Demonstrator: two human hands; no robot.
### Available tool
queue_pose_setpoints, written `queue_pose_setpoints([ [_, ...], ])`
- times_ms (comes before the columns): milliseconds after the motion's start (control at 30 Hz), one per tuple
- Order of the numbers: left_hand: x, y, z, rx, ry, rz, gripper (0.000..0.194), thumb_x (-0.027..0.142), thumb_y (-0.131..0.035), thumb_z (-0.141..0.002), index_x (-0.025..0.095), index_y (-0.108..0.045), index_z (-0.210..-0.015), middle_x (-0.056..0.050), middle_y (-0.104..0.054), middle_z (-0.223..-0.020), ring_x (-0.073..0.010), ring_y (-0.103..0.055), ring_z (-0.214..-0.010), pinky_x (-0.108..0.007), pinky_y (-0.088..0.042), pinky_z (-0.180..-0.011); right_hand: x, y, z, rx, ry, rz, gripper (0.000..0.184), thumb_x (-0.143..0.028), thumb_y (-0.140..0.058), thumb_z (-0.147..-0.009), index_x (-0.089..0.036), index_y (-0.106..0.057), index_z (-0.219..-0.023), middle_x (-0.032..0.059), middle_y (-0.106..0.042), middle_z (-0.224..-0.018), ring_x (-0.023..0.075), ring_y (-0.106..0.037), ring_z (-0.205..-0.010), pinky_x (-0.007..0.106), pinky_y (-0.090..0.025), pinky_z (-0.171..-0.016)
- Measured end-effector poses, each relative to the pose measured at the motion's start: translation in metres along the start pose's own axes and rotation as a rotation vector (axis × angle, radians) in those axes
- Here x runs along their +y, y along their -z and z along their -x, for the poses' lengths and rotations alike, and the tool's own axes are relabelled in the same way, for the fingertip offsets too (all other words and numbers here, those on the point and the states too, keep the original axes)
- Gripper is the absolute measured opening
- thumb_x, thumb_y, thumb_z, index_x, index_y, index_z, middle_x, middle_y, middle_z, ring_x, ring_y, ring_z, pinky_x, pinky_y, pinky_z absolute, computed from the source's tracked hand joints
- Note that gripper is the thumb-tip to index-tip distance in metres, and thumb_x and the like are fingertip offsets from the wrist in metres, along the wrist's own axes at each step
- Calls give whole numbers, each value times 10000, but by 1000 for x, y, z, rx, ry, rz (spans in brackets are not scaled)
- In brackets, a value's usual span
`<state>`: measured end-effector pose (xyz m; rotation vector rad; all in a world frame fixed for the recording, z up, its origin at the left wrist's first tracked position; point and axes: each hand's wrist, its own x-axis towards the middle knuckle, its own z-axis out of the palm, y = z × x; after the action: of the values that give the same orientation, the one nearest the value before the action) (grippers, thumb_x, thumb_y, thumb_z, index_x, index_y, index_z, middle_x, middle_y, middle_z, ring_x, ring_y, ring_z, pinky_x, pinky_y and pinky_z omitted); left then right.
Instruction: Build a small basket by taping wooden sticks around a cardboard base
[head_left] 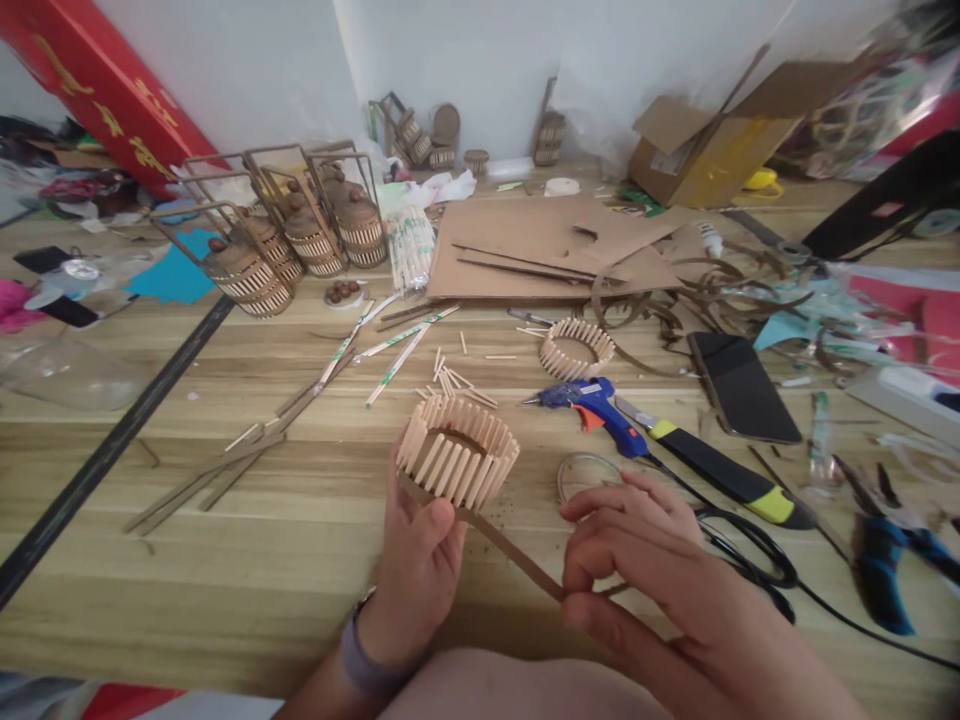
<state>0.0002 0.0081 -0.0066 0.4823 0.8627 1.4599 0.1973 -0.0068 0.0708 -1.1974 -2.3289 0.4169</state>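
Observation:
My left hand (pixel 424 555) grips a small round basket of upright wooden sticks (pixel 459 462), its thumb pressed on the near lower edge. From that edge a brown cardboard strip (pixel 514 556) runs down to the right. My right hand (pixel 637 560) pinches the strip's far end between thumb and fingers. Just beyond the basket lie loose short sticks (pixel 452 380). A blue glue gun (pixel 600 405) rests to the right of them, and a second ring of sticks (pixel 576 350) sits behind it.
To the right lie a utility knife (pixel 731 475), black scissors (pixel 750 550), pliers (pixel 885 560) and a phone (pixel 742 385). Finished lidded baskets with tall handles (pixel 307 235) stand at back left. Cardboard sheets (pixel 517 240) and an open box (pixel 705 140) are behind.

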Motion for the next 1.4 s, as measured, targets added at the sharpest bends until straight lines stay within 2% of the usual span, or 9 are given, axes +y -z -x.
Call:
queue_pose_setpoints([
  [67,2,-2,0,0,48,20,723,373,-788,-722,327,-484,-1377,-64,-614,-1327,-266,-626,-1138,-357,-556,-909,4,-3,-2,11,-18,15,90,-265,-619,-895,-285,-627,-808,7,-694,-794,247,-675,-962,463,-489,-904],
  [200,7,-7,-2,-90,110,61,743,444,-804,-678,271,-529,-1346,-86,-640,-1285,-333,-588,-1201,-448,-491,-1021,13,-13,-10,84,-69,16,120,-243,-605,-903,-275,-607,-787,2,-700,-825,227,-675,-937,417,-488,-828],
  [433,3,2,-3,-109,204,74,745,558,-805,-648,250,-586,-1291,-84,-658,-1264,-349,-524,-1286,-450,-446,-1078,14,-28,-19,189,-120,-40,161,-227,-563,-934,-262,-585,-778,-15,-707,-794,221,-666,-917,431,-428,-849],
  [667,2,2,-4,-161,226,135,791,568,-798,-664,241,-558,-1342,-106,-674,-1253,-360,-577,-1232,-478,-468,-1057,16,-35,-19,206,-131,-59,128,-245,-567,-946,-264,-581,-820,-14,-713,-851,227,-647,-980,469,-344,-941],
  [833,-2,9,-4,-238,244,176,786,528,-791,-707,245,-524,-1390,-96,-701,-1222,-344,-622,-1177,-452,-525,-996,15,-36,-21,174,-167,-104,130,-269,-562,-949,-266,-605,-827,-3,-726,-865,241,-634,-1006,500,-319,-973],
  [967,-4,14,-2,-308,236,217,773,507,-781,-732,283,-498,-1416,-63,-682,-1273,-321,-603,-1217,-413,-511,-1025,14,-38,-23,174,-176,-117,151,-294,-549,-959,-265,-615,-826,9,-733,-901,237,-645,-965,507,-334,-974],
  [1100,-1,6,0,-326,213,203,774,498,-820,-690,322,-530,-1386,-38,-683,-1274,-309,-593,-1236,-398,-480,-1067,16,-40,-25,188,-170,-134,160,-315,-559,-957,-255,-596,-813,12,-708,-878,226,-657,-891,522,-354,-965],
  [1267,2,-9,0,-296,125,122,740,574,-786,-691,276,-581,-1336,-71,-686,-1242,-342,-558,-1268,-458,-434,-1102,18,-42,-25,179,-134,-193,127,-278,-551,-951,-233,-601,-843,80,-704,-1052,227,-647,-1004,424,-466,-901],
  [1400,3,-11,-2,-240,71,74,746,577,-770,-706,273,-546,-1349,-93,-651,-1277,-353,-545,-1270,-474,-446,-1077,18,-44,-24,164,-159,-289,106,-263,-571,-931,-235,-611,-837,72,-706,-1092,211,-657,-1020,339,-518,-838],
])
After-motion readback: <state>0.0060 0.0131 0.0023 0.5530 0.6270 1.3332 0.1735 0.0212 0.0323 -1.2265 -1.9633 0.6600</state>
